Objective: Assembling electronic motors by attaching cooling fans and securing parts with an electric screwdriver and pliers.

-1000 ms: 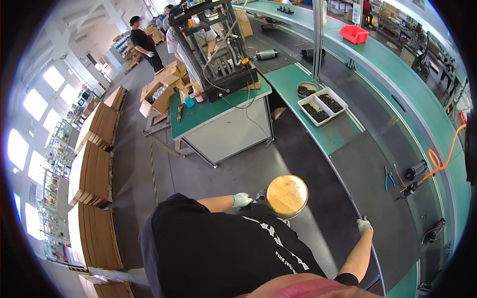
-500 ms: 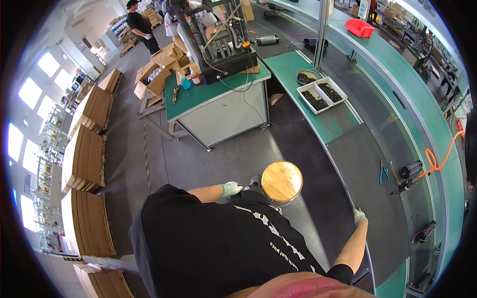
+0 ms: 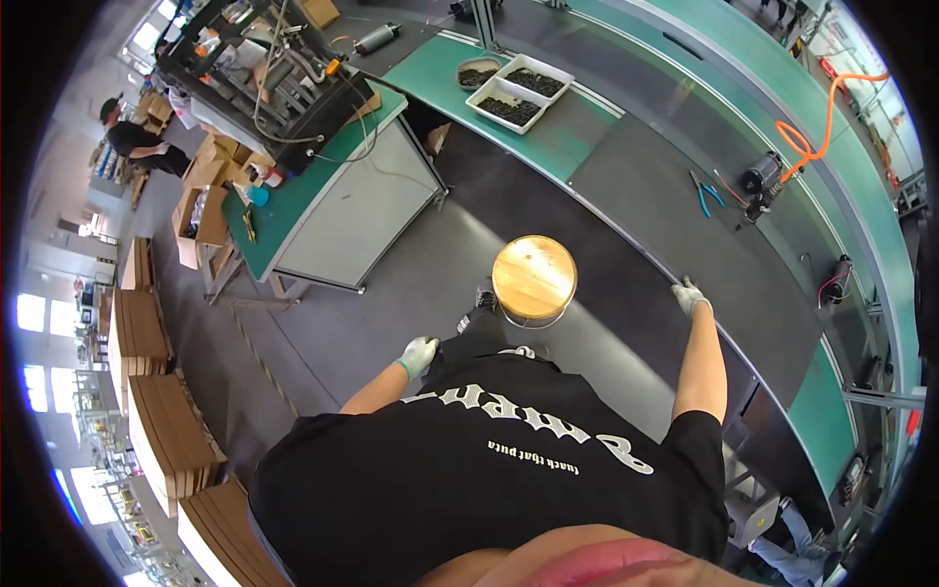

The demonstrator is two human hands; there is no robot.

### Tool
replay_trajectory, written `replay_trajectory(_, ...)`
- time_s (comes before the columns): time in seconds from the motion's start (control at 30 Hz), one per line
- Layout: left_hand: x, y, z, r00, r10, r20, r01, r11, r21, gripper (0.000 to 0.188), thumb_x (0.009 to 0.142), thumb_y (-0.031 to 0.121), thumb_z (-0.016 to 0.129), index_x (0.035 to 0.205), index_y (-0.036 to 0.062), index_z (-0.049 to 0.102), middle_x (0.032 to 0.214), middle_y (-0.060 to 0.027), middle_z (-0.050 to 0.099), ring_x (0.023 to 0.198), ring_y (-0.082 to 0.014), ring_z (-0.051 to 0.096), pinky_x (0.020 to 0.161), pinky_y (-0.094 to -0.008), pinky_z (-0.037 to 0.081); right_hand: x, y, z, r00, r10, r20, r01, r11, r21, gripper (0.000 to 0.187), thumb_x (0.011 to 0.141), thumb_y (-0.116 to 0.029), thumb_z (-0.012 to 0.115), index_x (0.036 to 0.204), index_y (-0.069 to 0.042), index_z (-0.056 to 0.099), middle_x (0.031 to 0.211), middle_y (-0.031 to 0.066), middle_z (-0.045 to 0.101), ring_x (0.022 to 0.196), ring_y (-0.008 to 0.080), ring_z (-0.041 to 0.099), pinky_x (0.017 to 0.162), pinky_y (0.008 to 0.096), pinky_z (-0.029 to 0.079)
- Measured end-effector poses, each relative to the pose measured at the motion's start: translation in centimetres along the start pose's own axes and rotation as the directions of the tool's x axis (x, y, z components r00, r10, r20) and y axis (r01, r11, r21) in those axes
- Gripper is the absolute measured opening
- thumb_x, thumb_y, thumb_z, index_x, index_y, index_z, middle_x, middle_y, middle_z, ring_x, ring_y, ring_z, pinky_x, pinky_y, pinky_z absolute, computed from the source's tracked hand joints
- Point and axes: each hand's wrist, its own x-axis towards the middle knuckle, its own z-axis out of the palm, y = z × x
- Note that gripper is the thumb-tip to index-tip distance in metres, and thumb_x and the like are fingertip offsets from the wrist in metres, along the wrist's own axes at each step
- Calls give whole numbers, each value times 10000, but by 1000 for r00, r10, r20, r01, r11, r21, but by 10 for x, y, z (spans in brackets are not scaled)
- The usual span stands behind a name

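My left hand [image 3: 421, 355], in a pale glove, hangs beside my left thigh with its fingers curled in. No object shows in it. My right hand [image 3: 690, 296], also gloved, touches the metal edge of the workbench [image 3: 675, 230], its thumb and fingers a little apart. In front of my legs stands a round stool [image 3: 534, 277] with a shiny wooden seat. Farther along the bench lie blue-handled pliers [image 3: 706, 194] and a dark power screwdriver [image 3: 754, 210], beside a black motor [image 3: 763, 173].
White trays [image 3: 509, 106] of small black parts stand on the bench's green section. A green-topped table [image 3: 284, 220] carries a press machine [image 3: 279, 88] at the far left. Stacked flat cardboard [image 3: 171, 416] lines the left. An orange coiled hose [image 3: 827, 117] hangs at the right.
My view has turned to the right and I stand farther along the bench. My right hand stays at its edge; my left hand stays by my thigh. A seated person's legs now show at lower right.
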Motion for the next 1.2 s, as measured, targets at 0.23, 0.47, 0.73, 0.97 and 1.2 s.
replay_trajectory(0.23, 29, -68, 2, 986, 41, 160, -67, 985, 159, 450, 855, 360, 477, 998, -25, 663, 1000, -267, 654, 946, -395, 630, 860, -440, 497, -36, -45, -10, 990, 130, -52, -108, 945, 307, 776, 912, -470, 485, 1543, -171, 147, 1597, 184, -50, 1482, 298, -33, 1202, 365, 66)
replay_trajectory(0.47, 34, 0, -5, 986, -68, -154, 103, 967, 234, 463, 847, 375, 485, 1023, -13, 665, 1083, -269, 642, 1056, -403, 604, 931, -447, 471, -44, -46, -17, 993, 114, -12, -106, 954, 281, 762, 910, -489, 466, 1538, -160, 187, 1599, 183, 52, 1483, 313, 50, 1195, 409, 117)
replay_trajectory(0.73, 46, -10, -10, 993, -2, -117, 28, 975, 219, 520, 841, 404, 510, 1044, -53, 651, 1095, -288, 634, 1066, -408, 604, 931, -457, 465, -19, -19, -5, 996, -59, -65, 64, 995, 77, 646, 926, -475, 459, 1493, -192, 332, 1579, 211, 138, 1469, 375, 84, 1193, 419, 142)
replay_trajectory(0.97, 75, -159, -9, 993, 113, -35, -100, 959, 267, 500, 822, 425, 582, 970, -43, 676, 926, -274, 670, 856, -397, 659, 771, -420, 510, -64, -68, -11, 983, 172, -71, -151, 960, 237, 786, 872, -496, 467, 1542, -198, 183, 1585, 188, 133, 1476, 338, 102, 1190, 407, 155)
replay_trajectory(1.2, 163, -164, -14, 937, 337, -91, -245, 821, 515, 384, 827, 309, 604, 883, -68, 655, 771, -229, 648, 671, -349, 607, 649, -384, 480, -70, -78, -12, 935, 293, -202, -210, 913, 350, 717, 881, -428, 456, 1524, -191, 246, 1593, 157, 140, 1473, 327, 132, 1184, 412, 189)
